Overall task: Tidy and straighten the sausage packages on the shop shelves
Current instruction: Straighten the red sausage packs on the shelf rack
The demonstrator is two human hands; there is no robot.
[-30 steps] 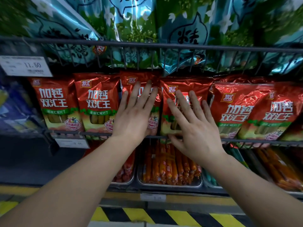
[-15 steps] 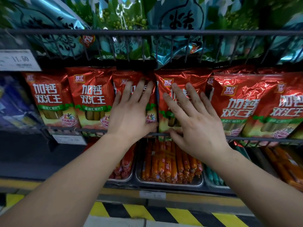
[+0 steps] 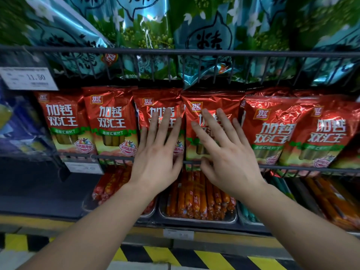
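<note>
Shelves [image 3: 175, 52] of dark wire fill the view. Big green and blue bags [image 3: 140, 26] crowd the top shelf. On the middle shelf a row of red sausage packages [image 3: 113, 117] stands upright behind the front wire rail [image 3: 78, 155], from the left end to the right end. The row is packed edge to edge. The two packages at the right end lean and overlap, so the only slack for shifting lies there. Below the rail, metal trays [image 3: 196, 219] hold loose orange sausages, and a dark open stretch of the bottom shelf lies to their left.

The left hand [image 3: 155, 156] lies flat on the third package [image 3: 157, 98], with its fingers straight and close together, gripping nothing. The right hand [image 3: 231, 164] lies on the fourth package [image 3: 212, 100]. Its fingers are straight and spread, its thumb is by the rail, and it also holds nothing.

Compared with half a second ago, both hands sit lower on their packages, the left one more so. The two packages still stand side by side with their edges meeting.

A price tag [image 3: 29, 77] hangs at the left end of the top rail.
</note>
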